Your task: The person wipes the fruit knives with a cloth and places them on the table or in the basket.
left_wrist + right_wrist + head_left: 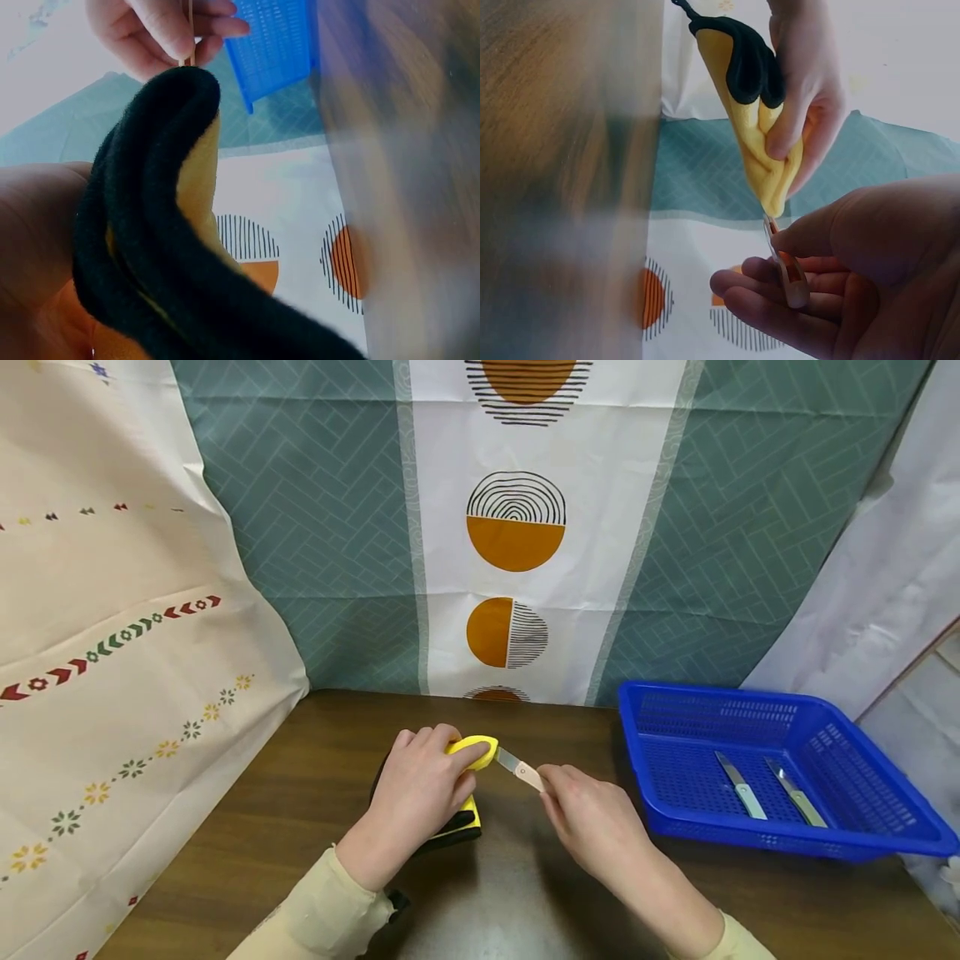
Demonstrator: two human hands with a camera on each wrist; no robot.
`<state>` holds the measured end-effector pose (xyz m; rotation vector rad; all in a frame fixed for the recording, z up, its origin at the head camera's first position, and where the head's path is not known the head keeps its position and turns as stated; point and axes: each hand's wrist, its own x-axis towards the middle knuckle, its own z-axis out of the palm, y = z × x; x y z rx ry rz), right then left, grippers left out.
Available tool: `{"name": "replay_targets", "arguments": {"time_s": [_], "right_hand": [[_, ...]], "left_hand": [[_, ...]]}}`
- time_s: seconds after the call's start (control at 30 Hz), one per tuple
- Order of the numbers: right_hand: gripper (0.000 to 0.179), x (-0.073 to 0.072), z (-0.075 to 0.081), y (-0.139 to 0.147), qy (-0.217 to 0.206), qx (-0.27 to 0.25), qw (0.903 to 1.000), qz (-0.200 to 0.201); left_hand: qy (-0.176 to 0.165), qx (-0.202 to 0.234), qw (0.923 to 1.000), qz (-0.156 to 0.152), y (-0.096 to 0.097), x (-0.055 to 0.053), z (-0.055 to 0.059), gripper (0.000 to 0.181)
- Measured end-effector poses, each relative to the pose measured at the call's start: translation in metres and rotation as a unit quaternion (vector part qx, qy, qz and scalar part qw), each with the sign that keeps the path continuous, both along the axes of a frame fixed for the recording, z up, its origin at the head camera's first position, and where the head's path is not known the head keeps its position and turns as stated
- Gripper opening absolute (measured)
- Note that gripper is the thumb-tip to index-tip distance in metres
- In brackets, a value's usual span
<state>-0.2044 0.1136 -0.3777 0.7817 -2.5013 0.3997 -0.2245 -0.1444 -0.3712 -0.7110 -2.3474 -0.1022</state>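
Note:
My left hand (422, 783) grips a folded yellow cloth with black edging (480, 753). My right hand (596, 817) holds a small folding knife (530, 776) by its pale pink handle, the blade swung out toward the cloth. In the right wrist view, the thumb and fingers pinch the knife handle (793, 283), and the cloth's yellow fold (769, 180) covers the far part of the blade. The left wrist view is largely filled by the cloth's black edge (161, 180), with the right hand (146, 34) beyond it.
A blue plastic basket (633, 760) stands on the right of the brown wooden table (330, 743). Two more knives lie in it with blades out, one with a pale mint handle (750, 800), the other yellow-green (807, 807). Patterned curtains (517, 452) hang behind and at the sides.

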Motion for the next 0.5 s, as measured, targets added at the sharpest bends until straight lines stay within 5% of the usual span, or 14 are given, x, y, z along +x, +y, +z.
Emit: {"name": "replay_targets", "arguments": {"time_s": [0.5], "right_hand": [[0.021,-0.0002,0.0018,0.0028,0.000,-0.006,1.0000,-0.005]], "left_hand": [[-0.038,-0.002,0.9986,0.036,-0.0100,-0.0028,0.0066,0.037]]}}
